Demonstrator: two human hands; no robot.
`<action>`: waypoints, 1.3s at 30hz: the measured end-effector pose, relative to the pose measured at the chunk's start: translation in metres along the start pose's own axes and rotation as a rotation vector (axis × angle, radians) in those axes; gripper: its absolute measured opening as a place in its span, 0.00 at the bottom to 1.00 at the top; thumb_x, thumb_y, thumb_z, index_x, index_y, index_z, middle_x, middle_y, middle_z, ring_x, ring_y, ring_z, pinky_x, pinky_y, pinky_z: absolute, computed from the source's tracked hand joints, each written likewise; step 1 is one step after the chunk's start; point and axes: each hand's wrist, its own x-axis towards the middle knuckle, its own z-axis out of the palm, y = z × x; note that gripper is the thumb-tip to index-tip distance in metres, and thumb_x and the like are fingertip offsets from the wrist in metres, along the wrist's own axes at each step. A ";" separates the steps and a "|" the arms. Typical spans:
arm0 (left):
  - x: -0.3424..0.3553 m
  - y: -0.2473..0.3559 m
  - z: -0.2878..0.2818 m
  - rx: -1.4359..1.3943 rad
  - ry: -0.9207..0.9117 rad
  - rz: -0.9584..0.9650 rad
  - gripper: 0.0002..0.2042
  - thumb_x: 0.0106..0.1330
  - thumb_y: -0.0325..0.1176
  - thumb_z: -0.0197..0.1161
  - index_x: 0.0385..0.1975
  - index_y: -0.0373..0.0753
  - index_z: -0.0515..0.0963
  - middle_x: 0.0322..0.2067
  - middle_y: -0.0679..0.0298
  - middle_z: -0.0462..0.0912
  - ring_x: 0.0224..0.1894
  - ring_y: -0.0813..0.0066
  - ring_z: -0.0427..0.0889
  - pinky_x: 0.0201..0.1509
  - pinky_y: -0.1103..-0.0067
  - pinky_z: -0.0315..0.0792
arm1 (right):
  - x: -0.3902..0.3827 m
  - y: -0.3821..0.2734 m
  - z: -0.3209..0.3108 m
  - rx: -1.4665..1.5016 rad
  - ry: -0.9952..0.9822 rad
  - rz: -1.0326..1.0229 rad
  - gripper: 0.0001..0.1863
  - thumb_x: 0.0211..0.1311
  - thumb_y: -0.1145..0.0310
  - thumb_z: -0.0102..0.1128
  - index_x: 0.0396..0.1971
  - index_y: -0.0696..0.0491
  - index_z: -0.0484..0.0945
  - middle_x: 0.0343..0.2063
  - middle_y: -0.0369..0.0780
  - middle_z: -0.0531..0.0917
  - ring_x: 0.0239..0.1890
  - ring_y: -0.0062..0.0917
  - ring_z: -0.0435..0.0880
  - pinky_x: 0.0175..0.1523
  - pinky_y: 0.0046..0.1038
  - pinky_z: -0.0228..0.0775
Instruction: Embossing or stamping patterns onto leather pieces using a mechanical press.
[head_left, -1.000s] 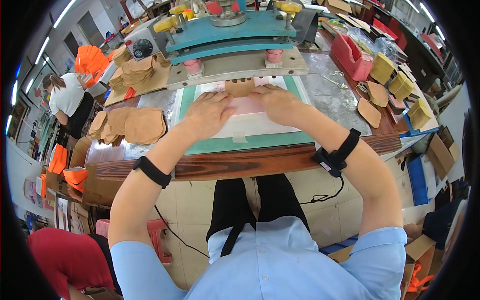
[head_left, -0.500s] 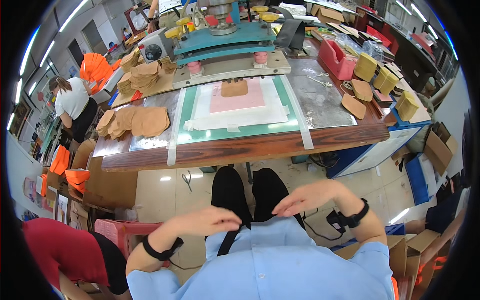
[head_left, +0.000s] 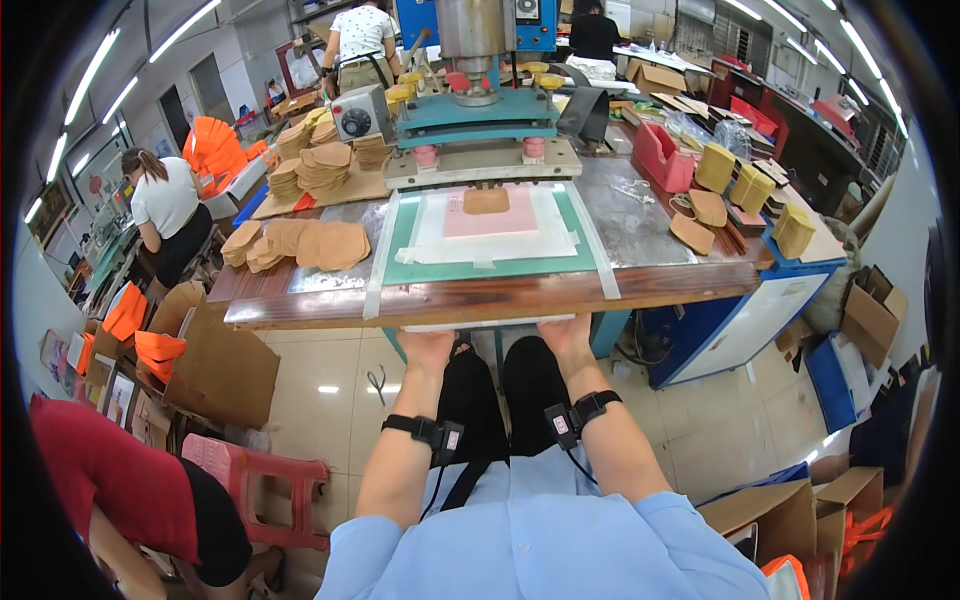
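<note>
Both my hands reach under the table's front edge, with the forearms stretched forward. My left hand (head_left: pixel 425 346) and my right hand (head_left: pixel 568 334) lie at the two ends of a white strip or panel (head_left: pixel 490 324) beneath the wooden table (head_left: pixel 490 302). Their fingers are hidden under there. Above, a tan leather piece (head_left: pixel 487 201) rests on a pink sheet (head_left: pixel 500 224), which lies over white sheets (head_left: pixel 425 235) and a green mat (head_left: pixel 400 270) taped to the tabletop. Just behind stands a press with teal plates (head_left: pixel 477 118), its lower plate raised above the leather.
Stacked tan leather pieces (head_left: pixel 332 245) sit at the table's left. On the right are a pink bin (head_left: pixel 662 158), loose leather pieces (head_left: pixel 690 234) and yellowish bundles (head_left: pixel 716 168). A pink stool (head_left: pixel 290 465) and a person in red (head_left: pixel 120 470) are at my left.
My hands have gone from in front of my body forward to beneath the table edge. The view has tilted up, showing more of the room behind the press.
</note>
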 end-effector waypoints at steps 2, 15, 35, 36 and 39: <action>0.002 0.002 -0.002 -0.009 0.024 -0.014 0.17 0.68 0.44 0.42 0.46 0.40 0.71 0.43 0.64 0.78 0.44 0.68 0.77 0.45 0.74 0.75 | -0.005 0.001 0.010 -0.016 0.033 -0.019 0.21 0.65 0.51 0.44 0.49 0.49 0.72 0.47 0.36 0.75 0.51 0.29 0.73 0.55 0.36 0.67; 0.003 0.003 0.001 0.132 -0.034 0.000 0.19 0.70 0.43 0.37 0.50 0.40 0.69 0.49 0.63 0.74 0.53 0.67 0.73 0.57 0.68 0.68 | -0.007 -0.003 0.015 -0.013 0.072 -0.047 0.21 0.67 0.57 0.40 0.53 0.53 0.66 0.49 0.41 0.72 0.49 0.34 0.73 0.52 0.39 0.69; -0.002 0.004 0.010 0.141 0.026 0.002 0.21 0.70 0.42 0.33 0.55 0.41 0.66 0.55 0.60 0.70 0.58 0.62 0.69 0.61 0.63 0.65 | -0.006 -0.002 0.015 0.040 -0.005 -0.002 0.23 0.67 0.56 0.37 0.55 0.54 0.65 0.56 0.41 0.70 0.56 0.34 0.70 0.61 0.38 0.62; -0.002 0.004 0.010 0.135 0.025 0.001 0.21 0.70 0.42 0.33 0.55 0.41 0.66 0.55 0.60 0.70 0.58 0.62 0.69 0.61 0.63 0.65 | -0.006 -0.002 0.015 0.037 0.005 -0.001 0.23 0.67 0.56 0.37 0.55 0.54 0.65 0.56 0.41 0.70 0.56 0.33 0.70 0.61 0.38 0.62; -0.003 0.004 0.009 0.119 0.014 -0.016 0.21 0.70 0.42 0.34 0.56 0.41 0.66 0.55 0.61 0.70 0.59 0.62 0.68 0.61 0.63 0.64 | -0.007 -0.002 0.016 0.041 0.027 0.004 0.23 0.68 0.56 0.36 0.55 0.54 0.65 0.56 0.41 0.70 0.56 0.33 0.70 0.61 0.38 0.62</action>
